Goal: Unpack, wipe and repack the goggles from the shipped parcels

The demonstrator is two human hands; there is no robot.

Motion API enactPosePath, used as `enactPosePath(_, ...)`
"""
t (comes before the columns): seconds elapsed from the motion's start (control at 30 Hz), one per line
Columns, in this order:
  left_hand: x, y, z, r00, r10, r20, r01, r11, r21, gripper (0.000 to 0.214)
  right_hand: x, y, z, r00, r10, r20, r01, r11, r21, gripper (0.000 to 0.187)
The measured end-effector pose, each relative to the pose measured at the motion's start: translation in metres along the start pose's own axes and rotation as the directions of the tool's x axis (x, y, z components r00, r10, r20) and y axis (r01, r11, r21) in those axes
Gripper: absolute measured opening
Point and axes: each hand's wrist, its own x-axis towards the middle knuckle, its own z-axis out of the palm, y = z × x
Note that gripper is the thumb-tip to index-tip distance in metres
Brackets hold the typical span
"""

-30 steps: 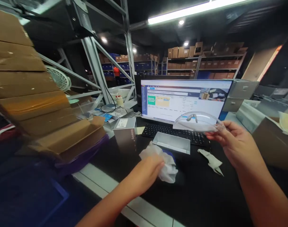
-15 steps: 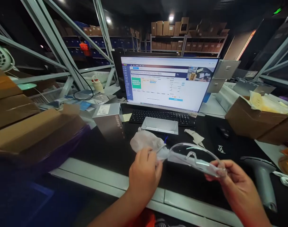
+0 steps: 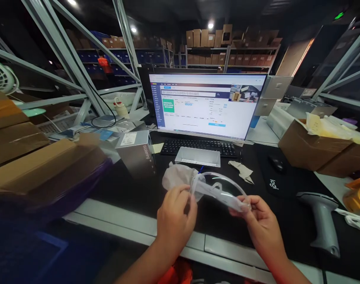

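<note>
Clear plastic safety glasses (image 3: 224,196) are held above the black desk mat, with their see-through frame and nose piece showing. My right hand (image 3: 261,221) is closed, pinching their right end between thumb and fingers. At the left end, my left hand (image 3: 175,215) is closed, its thumb and fingertips pinched on the glasses' edge. A crumpled white translucent bag (image 3: 176,177) lies just behind the left fingers, partly overlapped by the glasses. Beyond it, an open shallow white box (image 3: 197,157) rests in front of the keyboard (image 3: 168,146).
A monitor (image 3: 197,114) stands behind the keyboard. A grey box (image 3: 135,154) is to the left, near brown cartons (image 3: 44,161). On the right are a torn paper scrap (image 3: 241,171), a mouse (image 3: 276,163), a barcode scanner (image 3: 323,221) and an open carton (image 3: 313,148).
My right hand has moved left, bringing the glasses closer to my left hand. The glasses' left end now reaches the left fingertips, in front of the white bag.
</note>
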Motion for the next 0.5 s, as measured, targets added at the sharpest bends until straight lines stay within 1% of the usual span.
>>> enactPosePath(0.1, 0.003, -0.005, -0.004, 0.995, -0.095, 0.008, 0.096, 0.984, -0.148, 0.019, -0.007, 0.005, 0.001, 0.989, -0.119, 0.084, 0.128, 0.984, -0.120, 0.019)
enactPosePath(0.17, 0.004, -0.008, -0.006, 0.987, -0.157, -0.020, 0.149, 0.964, -0.219, 0.020, -0.009, 0.005, -0.002, 0.982, -0.167, 0.083, 0.181, 0.964, -0.197, 0.017)
enactPosePath(0.23, 0.003, -0.010, -0.007, 0.983, -0.177, -0.052, 0.159, 0.954, -0.253, 0.019, -0.008, 0.003, -0.005, 0.989, -0.150, 0.008, 0.148, 0.960, -0.238, 0.018)
enactPosePath(0.3, 0.002, -0.011, -0.007, 0.984, -0.165, -0.066, 0.143, 0.954, -0.262, 0.018, -0.006, 0.000, -0.005, 0.995, -0.069, -0.073, 0.053, 0.978, -0.204, 0.023)
enactPosePath(0.33, 0.001, -0.011, -0.007, 0.986, -0.157, -0.065, 0.134, 0.955, -0.264, 0.018, -0.005, -0.002, -0.003, 0.995, -0.025, -0.095, 0.009, 0.987, -0.163, 0.025)
enactPosePath(0.4, 0.001, -0.010, -0.007, 0.989, -0.138, -0.059, 0.118, 0.957, -0.265, 0.017, -0.004, -0.004, 0.001, 0.995, 0.029, -0.100, -0.038, 0.996, -0.084, 0.027)
enactPosePath(0.5, 0.002, -0.009, -0.006, 0.992, -0.105, -0.073, 0.083, 0.962, -0.258, 0.016, -0.005, -0.005, 0.010, 0.998, 0.022, -0.062, -0.023, 1.000, -0.019, 0.026)
